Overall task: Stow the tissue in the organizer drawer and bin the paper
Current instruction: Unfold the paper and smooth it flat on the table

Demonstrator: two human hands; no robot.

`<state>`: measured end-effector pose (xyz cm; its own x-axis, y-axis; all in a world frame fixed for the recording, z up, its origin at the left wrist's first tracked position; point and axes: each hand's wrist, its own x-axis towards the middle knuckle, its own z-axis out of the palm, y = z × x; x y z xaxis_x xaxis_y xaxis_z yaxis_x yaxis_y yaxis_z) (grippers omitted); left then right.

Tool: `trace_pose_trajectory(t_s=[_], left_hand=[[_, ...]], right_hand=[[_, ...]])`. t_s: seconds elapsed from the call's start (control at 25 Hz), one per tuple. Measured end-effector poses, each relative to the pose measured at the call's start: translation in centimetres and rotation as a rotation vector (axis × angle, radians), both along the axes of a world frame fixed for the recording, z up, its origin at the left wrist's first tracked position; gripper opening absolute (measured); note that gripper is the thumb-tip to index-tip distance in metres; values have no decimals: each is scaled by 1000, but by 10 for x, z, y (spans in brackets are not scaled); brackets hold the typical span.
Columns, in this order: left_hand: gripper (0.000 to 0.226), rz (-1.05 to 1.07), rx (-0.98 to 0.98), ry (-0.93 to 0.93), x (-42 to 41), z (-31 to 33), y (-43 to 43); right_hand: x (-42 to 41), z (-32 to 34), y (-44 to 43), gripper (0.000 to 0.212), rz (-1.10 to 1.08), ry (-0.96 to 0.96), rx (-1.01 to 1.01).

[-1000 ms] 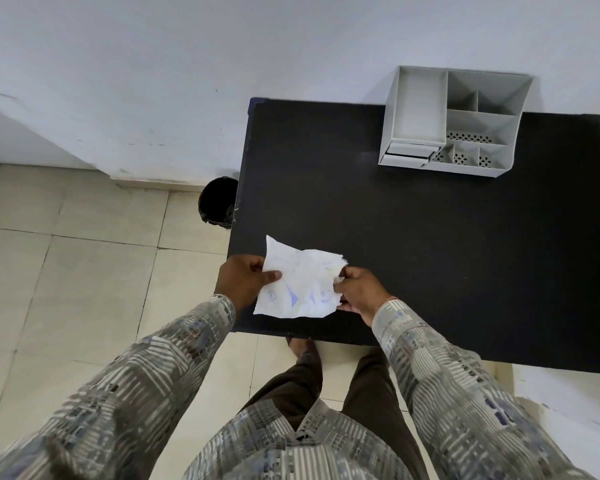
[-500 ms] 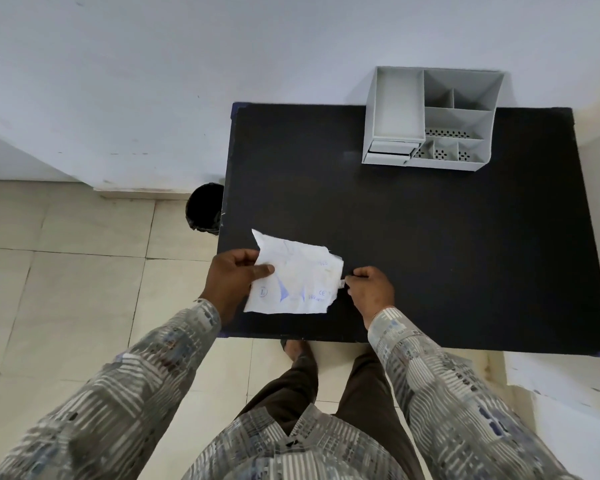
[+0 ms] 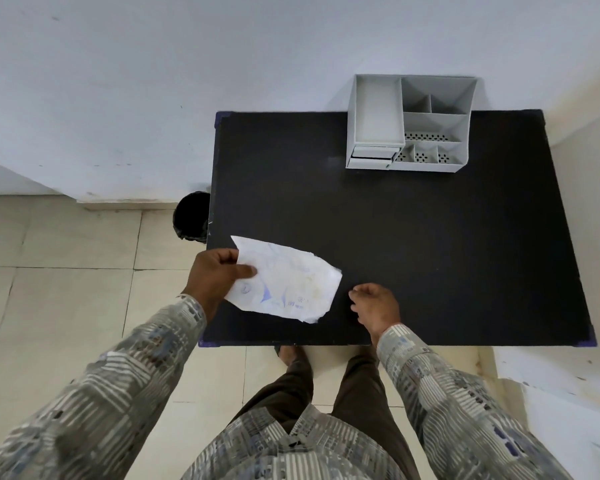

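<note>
The left hand (image 3: 219, 275) pinches the crumpled sheet of paper (image 3: 284, 284) by its left edge, thumb on top, holding it over the near-left part of the black table (image 3: 430, 237). Just right of the sheet, the right hand (image 3: 374, 304) hovers loosely curled, holding nothing. Beyond the grip, the black bin (image 3: 192, 216) stands on the floor beside the table's left edge, and the grey desk organizer (image 3: 409, 124) sits far off to the right by the wall.

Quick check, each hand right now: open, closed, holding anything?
Left hand: closed on the paper, pinching its left edge.
Right hand: off the paper, fingers curled, holding nothing that shows.
</note>
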<state>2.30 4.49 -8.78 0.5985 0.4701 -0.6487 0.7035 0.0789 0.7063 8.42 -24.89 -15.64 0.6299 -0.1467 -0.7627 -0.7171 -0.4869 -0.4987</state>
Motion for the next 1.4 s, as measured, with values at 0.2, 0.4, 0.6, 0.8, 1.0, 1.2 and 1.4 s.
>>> trace_pose_trajectory(t_s=[0.2, 0.4, 0.6, 0.8, 1.0, 1.2, 1.4], left_hand=[[44, -220, 270, 176, -13, -26, 12], [72, -275, 345, 299, -13, -43, 0], [64, -229, 314, 330, -4, -46, -11], [57, -263, 316, 321, -1, -49, -15], [38, -381, 434, 339, 3, -44, -15], [25, -467, 535, 377, 7, -43, -12], [28, -552, 536, 388, 4, -51, -9]], right_hand=[[15, 10, 22, 36, 171, -110, -76], [26, 7, 63, 50, 112, 143, 179], [19, -1, 71, 24, 63, 4, 348], [21, -10, 57, 33, 368, -66, -98], [25, -8, 53, 22, 239, -76, 1], [23, 7, 56, 17, -130, 241, 424], [21, 7, 59, 31, 18, 343, 388]])
